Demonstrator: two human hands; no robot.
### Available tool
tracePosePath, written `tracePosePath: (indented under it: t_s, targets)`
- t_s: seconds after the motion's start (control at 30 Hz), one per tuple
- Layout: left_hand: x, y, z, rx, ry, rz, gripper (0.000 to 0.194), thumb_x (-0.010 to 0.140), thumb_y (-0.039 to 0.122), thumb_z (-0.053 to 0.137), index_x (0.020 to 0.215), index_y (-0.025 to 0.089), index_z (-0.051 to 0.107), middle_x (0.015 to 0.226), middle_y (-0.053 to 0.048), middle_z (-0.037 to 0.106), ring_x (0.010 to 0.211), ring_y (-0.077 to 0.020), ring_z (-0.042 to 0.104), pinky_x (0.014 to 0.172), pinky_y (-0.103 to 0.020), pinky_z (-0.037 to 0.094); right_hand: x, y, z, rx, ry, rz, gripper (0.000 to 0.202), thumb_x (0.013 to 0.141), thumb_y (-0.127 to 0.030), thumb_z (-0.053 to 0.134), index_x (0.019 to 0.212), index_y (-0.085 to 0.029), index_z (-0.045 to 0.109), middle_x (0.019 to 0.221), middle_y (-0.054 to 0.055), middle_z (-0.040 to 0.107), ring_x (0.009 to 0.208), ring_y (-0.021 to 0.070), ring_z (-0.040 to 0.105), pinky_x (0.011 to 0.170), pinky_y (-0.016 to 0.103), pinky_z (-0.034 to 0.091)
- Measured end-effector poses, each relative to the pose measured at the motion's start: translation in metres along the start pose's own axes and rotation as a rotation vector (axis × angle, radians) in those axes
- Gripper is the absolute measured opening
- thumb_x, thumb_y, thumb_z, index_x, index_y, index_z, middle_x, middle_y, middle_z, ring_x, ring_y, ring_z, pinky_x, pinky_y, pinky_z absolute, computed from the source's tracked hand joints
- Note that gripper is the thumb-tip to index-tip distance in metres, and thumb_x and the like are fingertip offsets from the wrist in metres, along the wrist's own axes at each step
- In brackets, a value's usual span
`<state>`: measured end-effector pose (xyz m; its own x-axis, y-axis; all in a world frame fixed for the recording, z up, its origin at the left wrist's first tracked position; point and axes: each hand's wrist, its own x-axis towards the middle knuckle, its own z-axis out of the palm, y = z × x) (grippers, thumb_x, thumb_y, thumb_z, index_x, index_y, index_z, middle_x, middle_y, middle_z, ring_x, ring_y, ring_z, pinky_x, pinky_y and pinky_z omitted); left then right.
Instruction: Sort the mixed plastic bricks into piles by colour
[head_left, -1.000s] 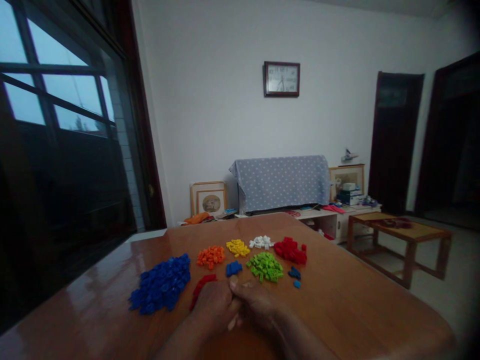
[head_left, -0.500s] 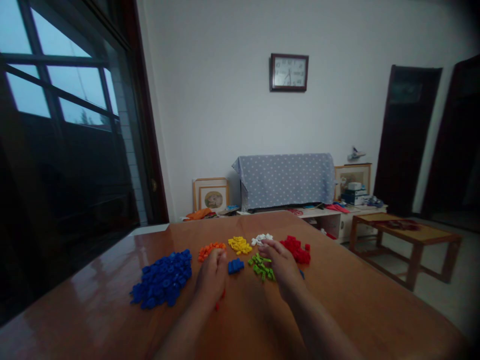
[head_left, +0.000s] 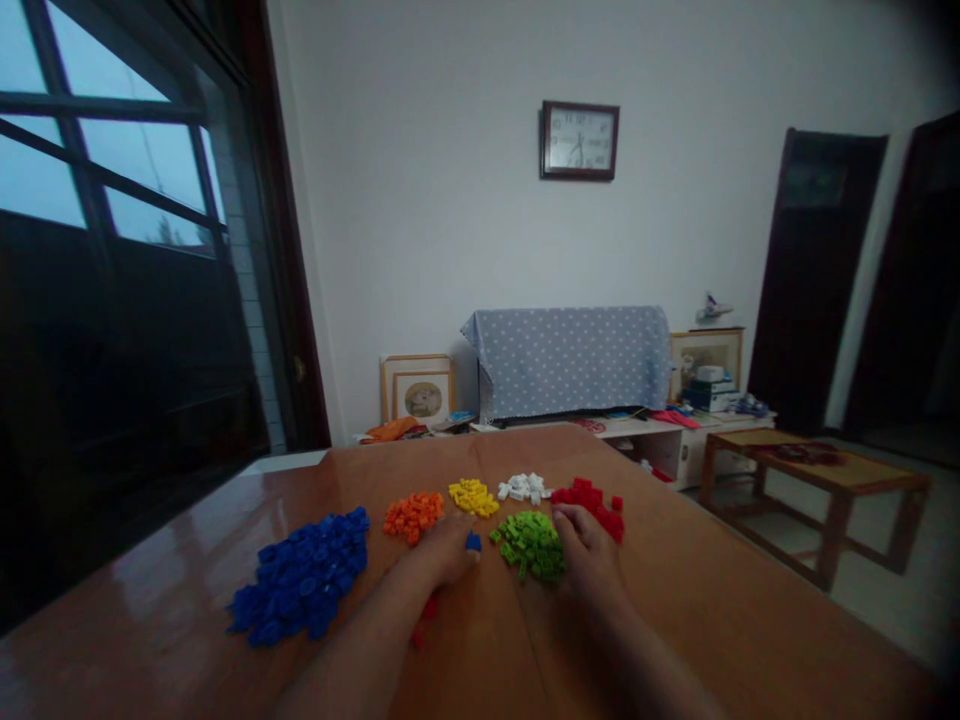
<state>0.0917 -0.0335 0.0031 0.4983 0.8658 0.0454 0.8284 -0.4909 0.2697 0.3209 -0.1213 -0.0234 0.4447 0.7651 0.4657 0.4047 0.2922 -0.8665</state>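
My left hand (head_left: 450,548) is low over the table, its fingers curled at a small blue block piece (head_left: 473,541) that shows by the fingertips. My right hand (head_left: 585,545) has its thumb and fingers pinched together between the green pile (head_left: 531,545) and the red pile (head_left: 592,505); anything inside the pinch is too small to name. Orange pieces (head_left: 414,515), yellow pieces (head_left: 473,497) and white pieces (head_left: 523,487) lie in heaps farther back. Some red pieces (head_left: 424,620) are partly hidden beside my left forearm.
A large blue pile (head_left: 304,575) spreads over the left of the brown table (head_left: 202,600). Behind the table stand a cloth-covered object (head_left: 574,360) and a low white cabinet (head_left: 701,450). A small wooden table (head_left: 840,470) is at the right.
My left hand has moved right onto the blue block piece, uncovering the orange heap. My right hand has shifted right and closed its fingers, showing more of the green pile. The view has shifted slightly.
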Motion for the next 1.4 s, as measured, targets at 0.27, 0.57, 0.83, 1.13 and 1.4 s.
tracePosePath:
  t_s: [0.27, 0.57, 0.83, 1.13, 1.4]
  targets:
    - [0.006, 0.007, 0.019, 0.042, 0.001, -0.031, 0.034, 0.084, 0.034, 0.057, 0.116, 0.023, 0.062, 0.132, -0.008, 0.057, 0.121, -0.0245, 0.052, 0.104, -0.034, 0.039, -0.001, 0.005, 0.004, -0.127, -0.054, -0.092, 0.036, 0.091, -0.045, 0.044, 0.088, -0.019, 0.069, 0.087, 0.006, 0.070, 0.085, 0.0221, 0.064, 0.075, 0.029, 0.048]
    - [0.002, 0.028, 0.024, 0.116, 0.008, -0.121, 0.028, 0.086, 0.030, 0.056, 0.108, 0.018, 0.068, 0.121, -0.013, 0.060, 0.113, -0.0271, 0.055, 0.097, -0.036, 0.043, 0.000, 0.004, -0.003, -0.169, -0.073, -0.081, 0.035, 0.090, -0.044, 0.044, 0.087, -0.019, 0.068, 0.087, 0.006, 0.069, 0.084, 0.0221, 0.062, 0.073, 0.029, 0.046]
    - [-0.031, 0.062, 0.028, 0.154, -0.012, -0.172, 0.028, 0.085, 0.029, 0.056, 0.108, 0.019, 0.068, 0.116, -0.014, 0.061, 0.109, -0.0290, 0.056, 0.091, -0.039, 0.045, -0.001, -0.004, -0.010, -0.194, -0.082, -0.109, 0.032, 0.091, -0.041, 0.043, 0.087, -0.019, 0.066, 0.088, 0.006, 0.067, 0.088, 0.0224, 0.060, 0.076, 0.029, 0.044]
    - [-0.075, 0.089, 0.032, 0.153, 0.031, -0.127, 0.028, 0.085, 0.032, 0.055, 0.106, 0.019, 0.068, 0.112, -0.014, 0.061, 0.106, -0.0313, 0.056, 0.092, -0.043, 0.043, -0.012, -0.011, -0.008, -0.162, -0.180, -0.184, 0.030, 0.092, -0.040, 0.044, 0.086, -0.019, 0.065, 0.084, 0.004, 0.066, 0.082, 0.0198, 0.059, 0.073, 0.027, 0.042]
    - [-0.096, 0.070, 0.012, -0.064, 0.034, -0.077, 0.073, 0.068, 0.044, 0.072, 0.134, 0.023, 0.050, 0.134, -0.011, 0.054, 0.125, -0.0329, 0.047, 0.105, -0.041, 0.038, -0.023, -0.014, 0.000, -0.126, -0.530, -0.190, 0.020, 0.082, -0.023, 0.048, 0.084, -0.019, 0.068, 0.078, 0.001, 0.067, 0.076, 0.0170, 0.059, 0.067, 0.024, 0.039]
